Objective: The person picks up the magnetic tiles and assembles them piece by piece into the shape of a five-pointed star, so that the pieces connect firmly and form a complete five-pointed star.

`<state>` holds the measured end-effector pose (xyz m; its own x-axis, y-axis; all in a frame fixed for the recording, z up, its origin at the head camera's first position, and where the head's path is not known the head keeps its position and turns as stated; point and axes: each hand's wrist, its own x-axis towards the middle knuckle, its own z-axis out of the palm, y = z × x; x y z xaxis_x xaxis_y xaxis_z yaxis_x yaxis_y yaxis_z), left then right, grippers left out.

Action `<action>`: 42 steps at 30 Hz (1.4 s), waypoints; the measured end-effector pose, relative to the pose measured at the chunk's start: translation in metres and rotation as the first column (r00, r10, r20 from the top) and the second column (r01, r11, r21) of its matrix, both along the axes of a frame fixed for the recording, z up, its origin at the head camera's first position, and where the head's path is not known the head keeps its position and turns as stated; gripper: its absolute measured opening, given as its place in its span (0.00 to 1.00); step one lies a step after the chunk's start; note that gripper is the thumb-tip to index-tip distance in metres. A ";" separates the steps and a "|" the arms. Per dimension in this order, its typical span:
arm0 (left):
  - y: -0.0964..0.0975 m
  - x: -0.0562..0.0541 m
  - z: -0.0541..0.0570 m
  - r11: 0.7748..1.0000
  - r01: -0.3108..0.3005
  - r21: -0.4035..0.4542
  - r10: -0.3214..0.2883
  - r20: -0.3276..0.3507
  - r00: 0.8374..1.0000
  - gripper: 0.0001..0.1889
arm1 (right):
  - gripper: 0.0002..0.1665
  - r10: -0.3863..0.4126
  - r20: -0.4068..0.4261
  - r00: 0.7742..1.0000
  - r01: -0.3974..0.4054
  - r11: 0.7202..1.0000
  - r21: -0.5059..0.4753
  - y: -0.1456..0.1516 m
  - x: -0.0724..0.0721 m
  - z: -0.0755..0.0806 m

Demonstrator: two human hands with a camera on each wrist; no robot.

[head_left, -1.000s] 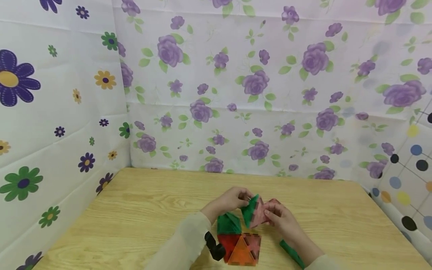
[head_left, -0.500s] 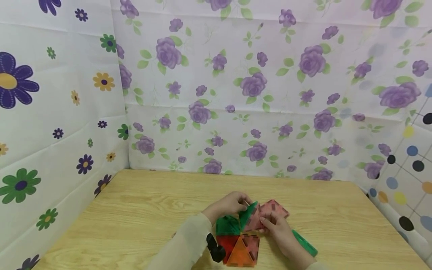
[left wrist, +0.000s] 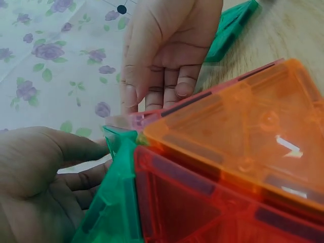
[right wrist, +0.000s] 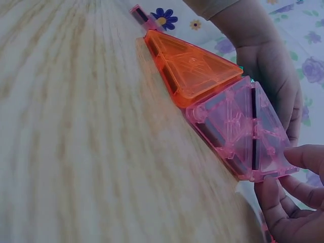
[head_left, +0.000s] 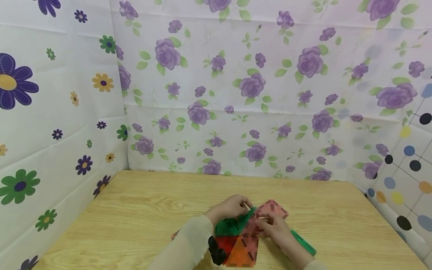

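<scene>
A built shape of translucent magnetic tiles stands on the table: an orange triangle tile (head_left: 240, 257), a red tile (head_left: 223, 243), a pink tile (head_left: 252, 244) and a green tile (head_left: 225, 228). My left hand (head_left: 233, 207) is at its far left, thumb and fingers pinching the edge of a green triangle tile (left wrist: 115, 192). From the right, my right hand (head_left: 275, 228) holds a pink triangle tile (right wrist: 271, 139) between thumb and fingers. This pink triangle meets the shape's other pink tile along one edge. In the head view the left hand partly covers the green tiles.
Beyond the right hand lies another pink tile (head_left: 275, 208). To its right is a loose green tile (head_left: 303, 243). A small reddish piece (head_left: 174, 235) shows past the left sleeve. Flowered cloth (head_left: 216, 93) hangs behind the wooden table (head_left: 162, 195).
Both hands have lowered the joined green and pink triangles toward the built shape, and their edges now meet it. The far pink tile has come into fuller view.
</scene>
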<state>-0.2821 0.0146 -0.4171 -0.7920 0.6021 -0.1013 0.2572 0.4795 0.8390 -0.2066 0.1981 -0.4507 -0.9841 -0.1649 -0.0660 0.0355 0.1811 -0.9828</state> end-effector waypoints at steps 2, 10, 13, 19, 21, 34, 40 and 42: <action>0.002 0.000 0.001 1.000 0.000 -0.002 0.000 -0.005 1.000 0.09 | 0.25 -0.016 -0.020 1.000 0.017 0.999 0.051 0.002 0.000 0.003; 0.015 -0.002 0.005 1.000 0.009 -0.029 -0.012 -0.109 0.994 0.13 | 0.21 -0.055 -0.113 0.992 0.076 0.978 0.196 0.014 -0.003 0.019; 0.022 -0.003 0.005 0.999 0.009 -0.043 -0.015 -0.148 0.989 0.15 | 0.20 -0.089 -0.129 0.988 0.118 0.965 0.232 0.021 -0.006 0.025; 0.033 -0.004 0.006 0.998 0.017 -0.061 -0.027 -0.167 0.986 0.23 | 0.18 -0.139 -0.204 0.969 0.209 0.902 0.378 0.035 -0.014 0.033; 0.037 -0.005 0.006 0.998 0.011 -0.068 -0.021 -0.150 0.988 0.24 | 0.18 -0.147 -0.215 0.966 0.225 0.887 0.404 0.040 -0.018 0.034; 0.061 -0.006 0.004 0.934 -0.045 -0.355 -0.069 -0.303 0.951 0.35 | 0.17 -0.175 -0.187 0.966 0.255 0.744 0.618 0.064 -0.034 0.024; 0.074 -0.004 0.001 0.881 -0.124 -0.456 -0.063 -0.374 0.925 0.25 | 0.16 -0.175 -0.184 0.967 0.253 0.712 0.655 0.067 -0.033 0.021; 0.078 -0.001 0.002 0.853 -0.149 -0.501 -0.080 -0.407 0.910 0.24 | 0.14 -0.176 -0.185 0.967 0.255 0.710 0.656 0.067 -0.033 0.021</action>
<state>-0.2832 0.0923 -0.4153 -0.8497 0.5243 -0.0568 0.4870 0.8215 0.2966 -0.2392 0.2655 -0.4299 -0.9946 0.1010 0.0254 0.0650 0.7924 -0.6065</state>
